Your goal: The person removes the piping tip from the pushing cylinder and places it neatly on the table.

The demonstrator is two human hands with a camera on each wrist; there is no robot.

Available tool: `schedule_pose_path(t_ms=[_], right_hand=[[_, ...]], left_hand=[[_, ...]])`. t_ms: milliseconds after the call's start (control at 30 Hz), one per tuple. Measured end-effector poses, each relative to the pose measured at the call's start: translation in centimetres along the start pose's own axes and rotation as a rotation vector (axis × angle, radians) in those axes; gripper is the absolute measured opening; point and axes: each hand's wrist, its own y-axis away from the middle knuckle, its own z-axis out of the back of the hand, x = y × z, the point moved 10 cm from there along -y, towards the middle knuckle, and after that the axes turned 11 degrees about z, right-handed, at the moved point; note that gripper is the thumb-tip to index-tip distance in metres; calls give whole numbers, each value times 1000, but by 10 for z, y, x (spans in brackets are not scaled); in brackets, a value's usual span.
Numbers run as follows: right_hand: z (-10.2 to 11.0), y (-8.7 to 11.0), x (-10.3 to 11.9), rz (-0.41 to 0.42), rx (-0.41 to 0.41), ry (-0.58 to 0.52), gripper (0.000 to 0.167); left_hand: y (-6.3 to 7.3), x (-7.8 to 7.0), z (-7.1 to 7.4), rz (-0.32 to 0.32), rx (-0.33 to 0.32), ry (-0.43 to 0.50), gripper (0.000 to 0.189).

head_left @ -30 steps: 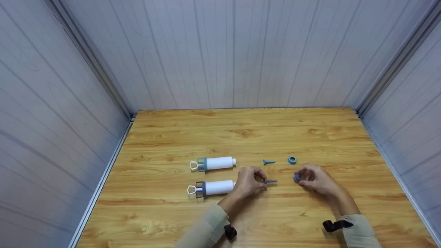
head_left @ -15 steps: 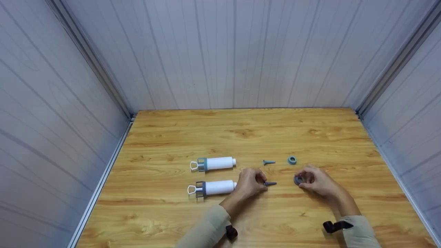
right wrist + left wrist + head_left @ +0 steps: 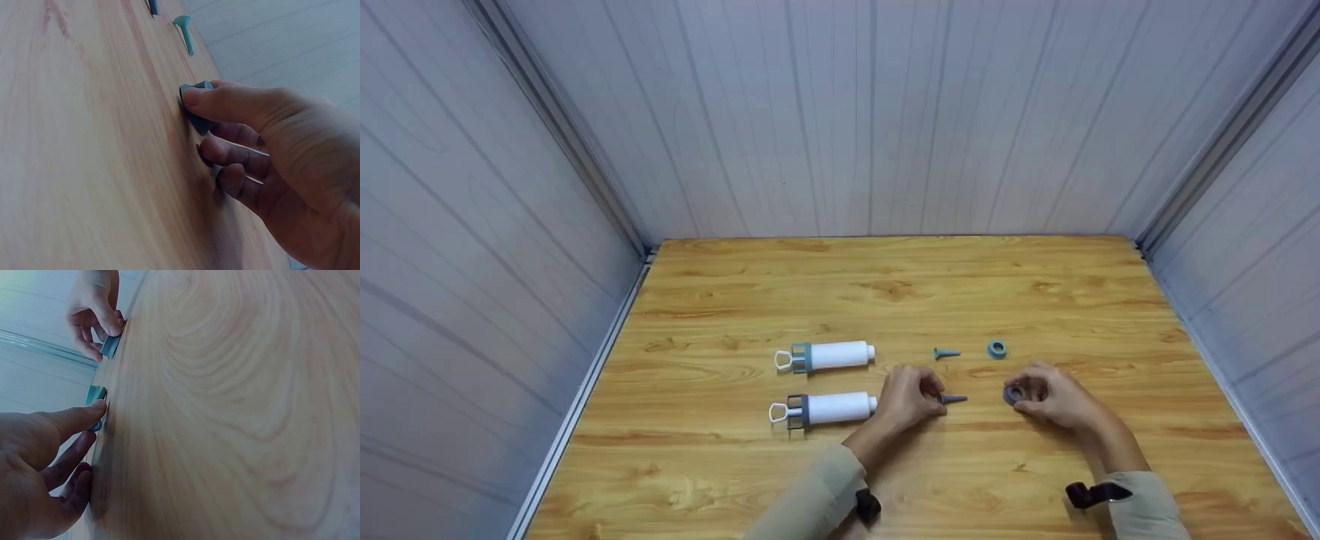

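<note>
My left hand (image 3: 911, 397) pinches the wide end of a small dark grey-blue tapered nozzle (image 3: 956, 399), whose thin tip points right along the wooden table. In the left wrist view, thumb and forefinger meet on it close over the wood. To the right, my right hand (image 3: 1054, 394) holds a dark grey-blue ring cap (image 3: 1013, 394) between thumb and fingers, its round hole showing in the head view. The right wrist view shows the thumb pressed on the cap's side. Left of my left hand lies a white tube with a dark frame and pull handle (image 3: 836, 407).
A second white tube with a teal frame and white handle (image 3: 838, 355) lies farther back on the wooden table (image 3: 885, 292). A teal nozzle (image 3: 946, 353) and a teal ring cap (image 3: 997, 349) lie beyond my hands. Pale panel walls (image 3: 832, 120) enclose the back and sides.
The dark cap has turned so its hole faces the head camera. The dark nozzle has shifted slightly in my left fingers. Both hands stay nearly in place.
</note>
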Motion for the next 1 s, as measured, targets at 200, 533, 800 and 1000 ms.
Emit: schedule_pose_path(t_ms=[200,533,800,1000], right_hand=[[1,0,-3,-21,2,-2,36],[3,3,3,-6,-23,-47,41],[8,-1,2,-58,27,-85,43],[23,-6,9,-54,-26,-54,41]], left_hand=[[1,-1,1,11,8,-18,24],[1,0,2,42,36,-9,25],[5,-7,8,29,34,-28,31],[6,-7,20,53,49,22,34]])
